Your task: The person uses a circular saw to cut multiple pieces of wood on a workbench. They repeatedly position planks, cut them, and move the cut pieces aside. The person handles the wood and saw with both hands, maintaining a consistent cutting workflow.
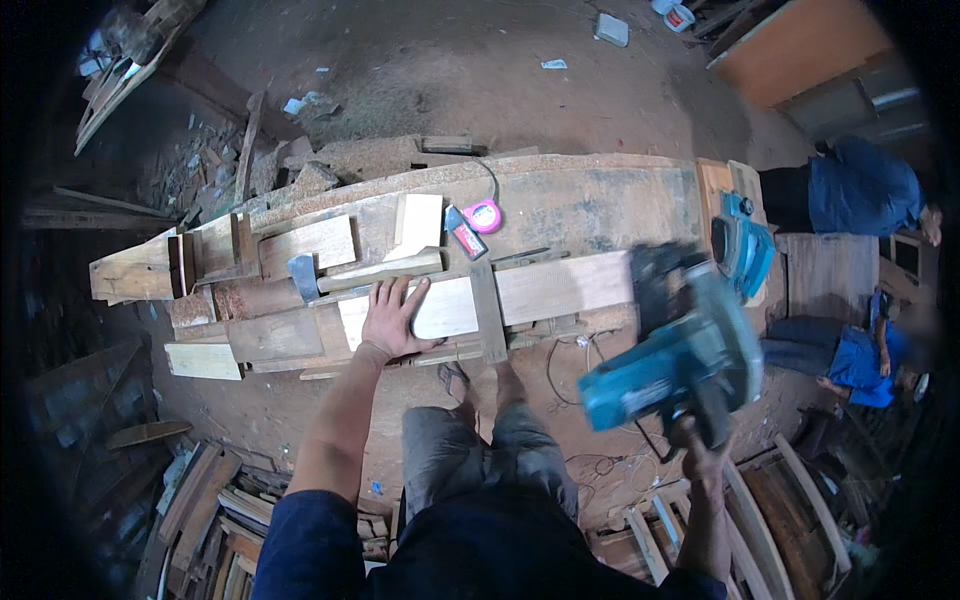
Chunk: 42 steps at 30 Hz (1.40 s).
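Observation:
My left hand [393, 322] lies flat with fingers spread on a pale wooden board [575, 287]. A dark wooden strip [488, 312] crosses that board to the right of the hand. My right hand [703, 456] grips the handle of a teal circular saw [655, 375], held at the right end of the board and smeared by motion. Whether its blade touches the wood I cannot tell. Just beyond my left hand lies a hatchet [303, 277] with a wooden handle. A pink tape measure [483, 216] and a small red-and-dark box [465, 235] sit farther back.
The long wooden bench [600, 205] carries several offcuts. A teal power tool [742, 245] rests at its right end. Two people in blue, one a person [860, 185] at the far right, are nearby. Cables [605, 465] trail on the floor; stacked timber [205, 510] lies at lower left.

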{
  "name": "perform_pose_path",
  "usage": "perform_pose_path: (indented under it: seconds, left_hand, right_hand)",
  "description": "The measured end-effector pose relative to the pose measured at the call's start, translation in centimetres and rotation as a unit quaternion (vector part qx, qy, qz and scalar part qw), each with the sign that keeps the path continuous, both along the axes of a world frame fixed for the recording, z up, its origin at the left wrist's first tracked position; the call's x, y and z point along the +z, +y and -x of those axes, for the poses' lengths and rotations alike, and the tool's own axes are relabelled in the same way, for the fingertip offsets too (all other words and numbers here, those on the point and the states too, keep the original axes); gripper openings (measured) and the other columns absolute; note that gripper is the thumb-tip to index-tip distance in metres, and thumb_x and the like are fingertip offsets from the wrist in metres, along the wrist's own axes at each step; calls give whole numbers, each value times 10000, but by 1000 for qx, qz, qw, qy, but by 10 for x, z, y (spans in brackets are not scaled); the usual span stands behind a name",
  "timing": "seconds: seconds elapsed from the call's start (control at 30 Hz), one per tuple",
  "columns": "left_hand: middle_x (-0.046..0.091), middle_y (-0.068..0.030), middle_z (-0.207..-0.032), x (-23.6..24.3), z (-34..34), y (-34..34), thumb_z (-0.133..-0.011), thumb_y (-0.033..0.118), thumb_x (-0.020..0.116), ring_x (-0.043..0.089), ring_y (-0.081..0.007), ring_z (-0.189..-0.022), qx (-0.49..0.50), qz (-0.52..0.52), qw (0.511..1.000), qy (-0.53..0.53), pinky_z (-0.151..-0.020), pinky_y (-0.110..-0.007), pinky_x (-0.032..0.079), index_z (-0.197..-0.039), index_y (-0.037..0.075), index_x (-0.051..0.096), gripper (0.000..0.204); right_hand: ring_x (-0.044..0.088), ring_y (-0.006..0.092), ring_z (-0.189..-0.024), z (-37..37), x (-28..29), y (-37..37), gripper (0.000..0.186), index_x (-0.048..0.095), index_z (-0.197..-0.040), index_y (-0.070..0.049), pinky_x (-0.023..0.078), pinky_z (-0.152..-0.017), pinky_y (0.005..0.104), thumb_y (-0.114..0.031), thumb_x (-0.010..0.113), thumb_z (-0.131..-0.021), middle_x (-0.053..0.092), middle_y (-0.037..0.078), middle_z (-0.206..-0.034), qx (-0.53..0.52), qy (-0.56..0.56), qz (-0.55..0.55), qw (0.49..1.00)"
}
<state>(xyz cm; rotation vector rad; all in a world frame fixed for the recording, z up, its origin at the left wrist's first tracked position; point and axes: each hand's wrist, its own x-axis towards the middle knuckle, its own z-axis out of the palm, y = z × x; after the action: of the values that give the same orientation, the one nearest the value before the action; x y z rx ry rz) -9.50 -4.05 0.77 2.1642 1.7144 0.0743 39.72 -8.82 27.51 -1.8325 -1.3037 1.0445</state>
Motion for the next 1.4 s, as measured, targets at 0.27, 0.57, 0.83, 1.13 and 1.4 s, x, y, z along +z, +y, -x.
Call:
perform_pose_path:
  seconds: [0.27,0.57,0.83,1.13,1.4]
  left_hand:
    - [360,-233,-1554,8,-14,4,-681,777,750,299,-464,-1461,-34,-36,999,16,-1246,-658,132,-1593,56,369,1224]
    - [423,-223,-1516,-2,-62,29,-659,748,773,388,-439,-1391,-51,-35,998,-6,-1189,-600,258,-1571,31,393,1221]
    - [437,-227,-1498,-7,-58,27,-668,732,781,399,-448,-1373,-51,-45,998,-12,-1160,-595,291,-1528,54,476,1137]
    - [432,-245,-1488,-13,-60,31,-654,715,794,395,-468,-1363,-73,-61,995,-11,-1146,-603,303,-1524,118,512,1092]
    - [434,-273,-1477,-19,-52,25,-663,714,789,399,-478,-1366,-71,-41,997,5,-1149,-610,296,-1532,111,512,1093]
  right_hand:
    - [692,182,-969,74,-12,-84,453,684,-1190,24,564,-871,353,-244,854,-867,728,90,-1045,63,128,209,967]
    - [626,143,-663,53,-112,-82,510,674,-1020,23,514,-625,329,-474,760,-942,657,57,-759,-2,331,110,937]
    - [625,154,-634,48,-142,-62,507,651,-1088,30,503,-618,331,-450,744,-955,667,77,-722,-81,401,136,902]
    - [619,148,-622,48,-164,-51,356,641,-1115,42,505,-605,329,-283,718,-989,645,70,-698,-61,425,145,892]
    - [613,149,-621,53,-164,-47,227,643,-1043,4,509,-600,339,-209,705,-995,617,55,-675,-60,427,167,887]
